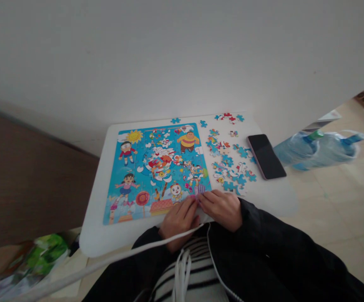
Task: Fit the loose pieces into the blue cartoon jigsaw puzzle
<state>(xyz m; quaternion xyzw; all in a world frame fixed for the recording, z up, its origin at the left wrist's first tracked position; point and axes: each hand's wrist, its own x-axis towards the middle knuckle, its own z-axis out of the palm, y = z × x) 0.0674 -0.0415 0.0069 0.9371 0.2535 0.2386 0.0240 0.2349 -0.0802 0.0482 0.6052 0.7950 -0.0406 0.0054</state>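
Note:
A colourful cartoon jigsaw puzzle lies mostly assembled on a small white table. My left hand and my right hand rest side by side at the puzzle's near right corner, fingers curled down onto the board. Their fingertips meet at a small pinkish puzzle piece on the corner; whether either hand grips it I cannot make out. Several loose puzzle pieces, mostly blue, lie scattered to the right of the board.
A dark phone lies face up at the table's right edge. Two large water bottles stand on the tiled floor to the right. A green bag lies on the floor at left. A white wall rises behind the table.

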